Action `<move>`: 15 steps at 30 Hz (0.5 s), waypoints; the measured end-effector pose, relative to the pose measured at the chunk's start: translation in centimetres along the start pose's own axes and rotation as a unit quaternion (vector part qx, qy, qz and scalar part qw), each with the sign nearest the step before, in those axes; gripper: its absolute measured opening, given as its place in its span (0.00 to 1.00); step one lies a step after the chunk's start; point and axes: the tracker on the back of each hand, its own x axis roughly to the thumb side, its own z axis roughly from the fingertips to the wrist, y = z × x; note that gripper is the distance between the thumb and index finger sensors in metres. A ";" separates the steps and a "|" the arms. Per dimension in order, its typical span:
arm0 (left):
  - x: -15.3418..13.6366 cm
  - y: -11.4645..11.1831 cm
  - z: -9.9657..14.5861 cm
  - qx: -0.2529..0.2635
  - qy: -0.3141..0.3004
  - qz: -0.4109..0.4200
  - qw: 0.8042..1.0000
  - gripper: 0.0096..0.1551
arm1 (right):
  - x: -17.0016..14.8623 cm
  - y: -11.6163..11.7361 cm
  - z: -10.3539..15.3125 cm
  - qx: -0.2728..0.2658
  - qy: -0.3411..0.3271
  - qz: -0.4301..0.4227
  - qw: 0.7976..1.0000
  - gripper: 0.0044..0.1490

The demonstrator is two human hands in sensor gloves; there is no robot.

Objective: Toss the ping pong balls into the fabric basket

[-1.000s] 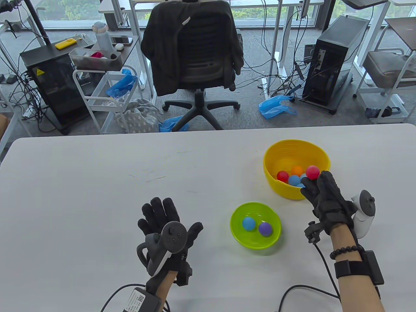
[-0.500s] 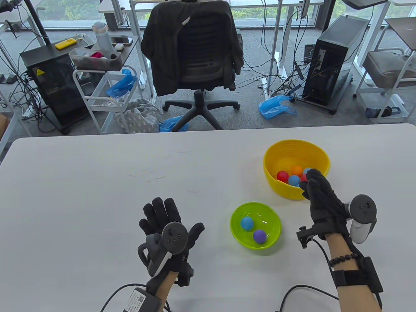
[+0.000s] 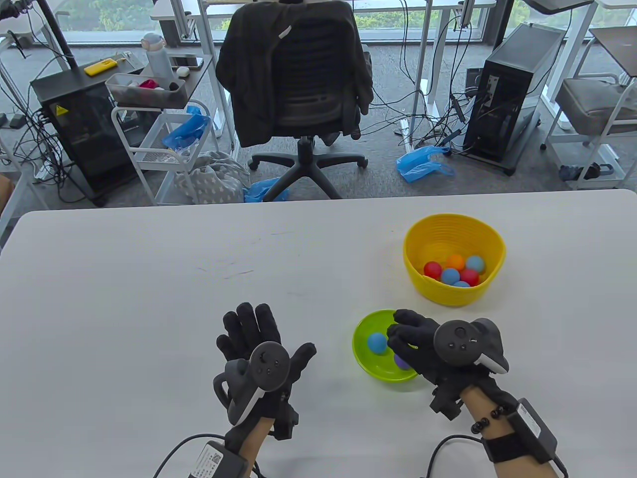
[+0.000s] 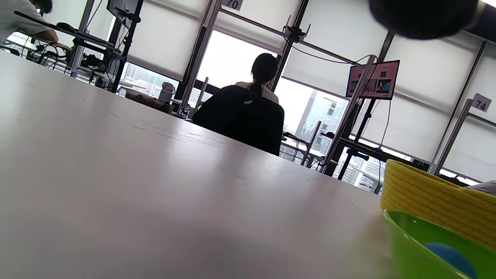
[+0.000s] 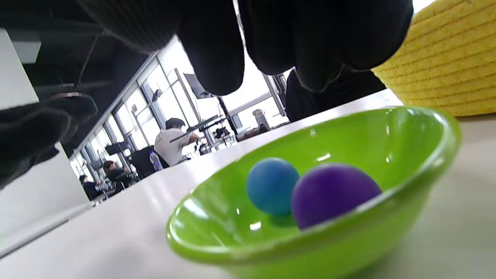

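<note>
A yellow woven basket (image 3: 420, 284) stands on the right of the white table and holds several coloured balls (image 3: 450, 275). In front of it a green bowl (image 3: 362, 326) holds a blue ball (image 3: 376, 341) and a purple ball (image 3: 399, 362). My right hand (image 3: 405, 338) hovers over the bowl with fingers spread and nothing in it; in the right wrist view its fingers (image 5: 217, 50) hang above the blue ball (image 5: 271, 185) and purple ball (image 5: 333, 193). My left hand (image 3: 259, 338) rests flat on the table, fingers spread, left of the bowl.
The table's far edge (image 3: 318, 201) runs behind the basket. An office chair (image 3: 296, 84) with a dark jacket stands beyond it. The left wrist view shows the basket (image 4: 426, 201) and the bowl's rim (image 4: 410, 232) at the right.
My right hand let a red ball go into the yellow basket, then drew back towards me and now hovers open over the green bowl. The left hand has barely moved.
</note>
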 end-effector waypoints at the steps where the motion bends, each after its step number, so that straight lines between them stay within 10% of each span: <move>1: 0.0 0.0 0.0 -0.001 0.000 0.000 1.000 0.67 | 0.1 0.4 -0.2 0.015 0.003 0.009 1.000 0.30; 15: 0.1 0.0 0.0 0.000 -0.001 -0.002 1.000 0.67 | 0.6 3.4 -1.6 0.140 0.033 0.079 0.987 0.31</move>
